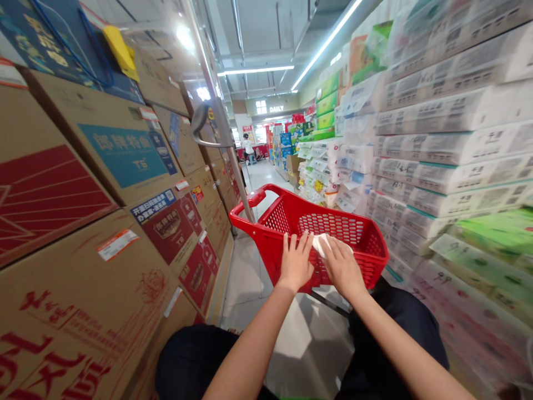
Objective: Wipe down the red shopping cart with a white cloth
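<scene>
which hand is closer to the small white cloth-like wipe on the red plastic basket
Right. The right hand lies over the small white cloth-like wipe, covering part of it; the left hand is just to its left, at the near side of the red plastic basket.
</scene>
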The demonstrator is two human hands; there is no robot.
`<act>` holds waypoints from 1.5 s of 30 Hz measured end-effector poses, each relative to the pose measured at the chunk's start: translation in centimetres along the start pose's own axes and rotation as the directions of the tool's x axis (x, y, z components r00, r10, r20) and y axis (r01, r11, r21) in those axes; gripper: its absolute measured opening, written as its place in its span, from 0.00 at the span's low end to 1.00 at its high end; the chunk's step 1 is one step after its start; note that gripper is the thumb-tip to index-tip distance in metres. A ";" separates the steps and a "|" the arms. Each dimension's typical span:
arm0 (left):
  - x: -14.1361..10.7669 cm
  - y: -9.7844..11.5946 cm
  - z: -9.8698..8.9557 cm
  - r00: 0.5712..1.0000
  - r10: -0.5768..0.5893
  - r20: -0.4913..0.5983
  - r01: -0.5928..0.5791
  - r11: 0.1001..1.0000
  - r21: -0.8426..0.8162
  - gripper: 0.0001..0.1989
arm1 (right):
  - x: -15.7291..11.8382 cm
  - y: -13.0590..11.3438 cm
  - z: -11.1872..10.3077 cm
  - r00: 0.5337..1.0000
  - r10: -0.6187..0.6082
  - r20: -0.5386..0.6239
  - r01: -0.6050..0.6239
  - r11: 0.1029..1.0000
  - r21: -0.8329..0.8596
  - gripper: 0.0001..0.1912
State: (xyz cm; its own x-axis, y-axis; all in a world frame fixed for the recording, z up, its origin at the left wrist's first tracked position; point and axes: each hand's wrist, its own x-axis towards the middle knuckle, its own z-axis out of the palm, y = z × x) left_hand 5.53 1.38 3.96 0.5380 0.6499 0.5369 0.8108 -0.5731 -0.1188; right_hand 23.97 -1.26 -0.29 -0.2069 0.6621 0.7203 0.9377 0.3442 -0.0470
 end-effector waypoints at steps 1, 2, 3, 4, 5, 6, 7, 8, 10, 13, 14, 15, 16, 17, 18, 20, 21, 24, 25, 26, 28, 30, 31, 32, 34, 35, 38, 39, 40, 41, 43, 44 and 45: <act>-0.1 -0.1 -0.1 1.000 -0.008 -0.006 0.008 1.000 -0.004 0.46 | 0.3 -0.3 -0.1 1.000 -0.017 0.004 0.016 0.999 0.033 0.37; -0.1 -0.2 -0.1 1.000 -0.014 -0.012 0.014 1.000 -0.010 0.47 | 0.5 -0.4 -0.3 1.000 -0.028 0.012 0.027 0.997 0.074 0.38; -0.2 -0.4 -0.2 1.000 -0.018 -0.017 0.018 1.000 -0.016 0.47 | 0.5 -0.2 -0.6 0.999 -0.030 0.028 0.027 0.992 0.124 0.38; -0.2 -0.5 -0.3 1.000 -0.021 -0.022 0.021 1.000 -0.023 0.47 | 0.5 0.2 -1.1 0.999 -0.021 0.049 0.012 0.984 0.180 0.38; -0.2 -0.6 -0.4 0.999 -0.025 -0.027 0.024 0.999 -0.030 0.46 | 0.4 0.8 -1.5 0.997 0.001 0.071 -0.018 0.972 0.236 0.37; -0.2 -0.6 -0.6 0.999 -0.029 -0.032 0.028 0.999 -0.040 0.44 | 0.3 1.5 -1.8 0.996 0.035 0.086 -0.057 0.958 0.280 0.35; -0.2 -0.5 -0.8 0.999 -0.036 -0.038 0.034 0.998 -0.052 0.42 | 0.1 2.2 -2.0 0.994 0.074 0.086 -0.097 0.948 0.302 0.34; -0.1 -0.2 -1.0 0.998 -0.044 -0.045 0.041 0.997 -0.065 0.39 | -0.1 3.0 -2.1 0.991 0.115 0.067 -0.129 0.945 0.299 0.34; 0.3 0.9 -1.5 0.998 -0.036 -0.059 0.031 0.995 -0.091 0.34 | -0.6 4.3 -1.6 0.984 0.181 -0.005 -0.175 0.960 0.218 0.33; 1.0 3.8 -1.4 0.994 0.084 -0.066 -0.091 0.990 -0.106 0.30 | -1.9 5.2 -0.2 0.978 0.196 -0.076 -0.194 0.980 0.036 0.33; 1.3 4.9 -1.0 0.989 0.137 -0.061 -0.143 0.984 -0.105 0.30 | -2.3 5.3 0.2 0.982 0.175 -0.075 -0.176 0.984 -0.007 0.34; 1.6 6.1 -0.4 0.984 0.169 -0.056 -0.174 0.980 -0.100 0.30 | -2.7 5.3 0.4 0.987 0.146 -0.067 -0.149 0.988 -0.037 0.34; 1.8 7.1 0.3 0.982 0.181 -0.048 -0.185 0.979 -0.090 0.30 | -3.0 5.3 0.5 0.992 0.116 -0.054 -0.119 0.991 -0.056 0.35; 2.1 7.9 1.0 0.982 0.183 -0.041 -0.185 0.980 -0.076 0.31 | -3.2 5.3 0.5 0.995 0.089 -0.037 -0.091 0.994 -0.066 0.36; 2.2 8.5 1.8 0.984 0.175 -0.036 -0.177 0.982 -0.060 0.31 | -3.3 5.3 0.4 0.998 0.068 -0.019 -0.069 0.995 -0.068 0.37; 2.4 8.8 3.2 0.987 0.158 -0.030 -0.159 0.987 -0.022 0.32 | -3.2 5.6 -0.1 0.999 0.040 0.013 -0.039 0.998 -0.057 0.37; 2.4 8.6 3.7 0.988 0.154 -0.028 -0.154 0.988 -0.003 0.32 | -3.0 5.8 -0.3 0.999 0.029 0.026 -0.028 0.999 -0.045 0.36; 2.1 6.6 4.2 0.985 0.169 -0.019 -0.168 0.985 0.037 0.32 | -2.6 6.3 -0.7 0.998 0.035 0.051 -0.034 0.999 -0.010 0.29; 2.0 5.6 4.0 0.985 0.174 -0.013 -0.173 0.984 0.043 0.32 | -2.6 6.4 -0.8 0.997 0.049 0.057 -0.048 0.999 -0.006 0.27; 1.8 4.5 3.8 0.984 0.176 -0.007 -0.175 0.984 0.045 0.33 | -2.5 6.4 -0.8 0.996 0.064 0.061 -0.064 0.998 -0.007 0.25; 1.5 2.4 3.2 0.985 0.171 0.005 -0.171 0.985 0.029 0.38 | -2.5 6.1 -0.8 0.994 0.087 0.065 -0.086 0.996 -0.015 0.22; 1.1 0.5 2.6 0.987 0.162 0.008 -0.162 0.987 -0.012 0.43 | -2.5 5.6 -0.7 0.993 0.100 0.062 -0.099 0.995 -0.022 0.22; 0.9 -0.2 2.4 0.989 0.148 0.002 -0.148 0.988 -0.035 0.44 | -2.5 5.4 -0.7 0.993 0.106 0.059 -0.105 0.994 -0.025 0.22; 0.8 -0.7 2.2 0.992 0.130 -0.007 -0.130 0.990 -0.053 0.46 | -2.4 5.2 -0.7 0.992 0.111 0.058 -0.109 0.994 -0.028 0.22; 0.6 -1.3 2.0 0.995 0.097 -0.021 -0.098 0.993 -0.063 0.44 | -2.3 4.8 -0.7 0.992 0.116 0.056 -0.115 0.993 -0.033 0.21; 0.5 -1.5 2.1 0.996 0.089 -0.022 -0.090 0.995 -0.053 0.43 | -2.2 4.7 -0.7 0.992 0.115 0.058 -0.113 0.993 -0.034 0.21; 0.4 -2.3 2.1 0.995 0.096 -0.006 -0.096 0.995 0.018 0.37 | -2.0 4.5 -0.6 0.992 0.107 0.068 -0.105 0.994 -0.034 0.21; 0.3 -2.9 2.1 0.996 0.095 -0.004 -0.094 0.994 0.045 0.35 | -2.0 4.5 -0.6 0.992 0.104 0.069 -0.102 0.994 -0.032 0.21; 0.3 -3.6 1.9 0.996 0.084 -0.006 -0.084 0.994 0.073 0.34 | -2.0 4.6 -0.6 0.993 0.099 0.069 -0.098 0.995 -0.030 0.21; 0.2 -4.6 1.7 0.998 0.062 -0.013 -0.061 0.993 0.099 0.33 | -1.9 4.6 -0.6 0.993 0.095 0.067 -0.093 0.995 -0.028 0.21; 0.0 -6.8 1.1 0.999 -0.013 -0.040 0.019 0.989 0.143 0.30 | -2.0 4.8 -0.5 0.994 0.088 0.059 -0.087 0.996 -0.025 0.21; -0.1 -7.8 0.8 0.997 -0.052 -0.053 0.060 0.985 0.159 0.28 | -2.0 4.9 -0.5 0.994 0.088 0.057 -0.087 0.996 -0.024 0.21; -0.1 -8.5 0.5 0.995 -0.084 -0.063 0.093 0.981 0.171 0.26 | -2.0 4.9 -0.5 0.994 0.091 0.057 -0.090 0.996 -0.025 0.20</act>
State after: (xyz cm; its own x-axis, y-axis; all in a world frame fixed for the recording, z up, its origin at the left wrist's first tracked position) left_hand -1.34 6.46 4.49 0.4526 0.6630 0.5963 0.8849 -0.4163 -0.2088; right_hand 29.14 -1.19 -1.60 -0.1364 0.7278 0.6721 0.9592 0.2667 -0.0942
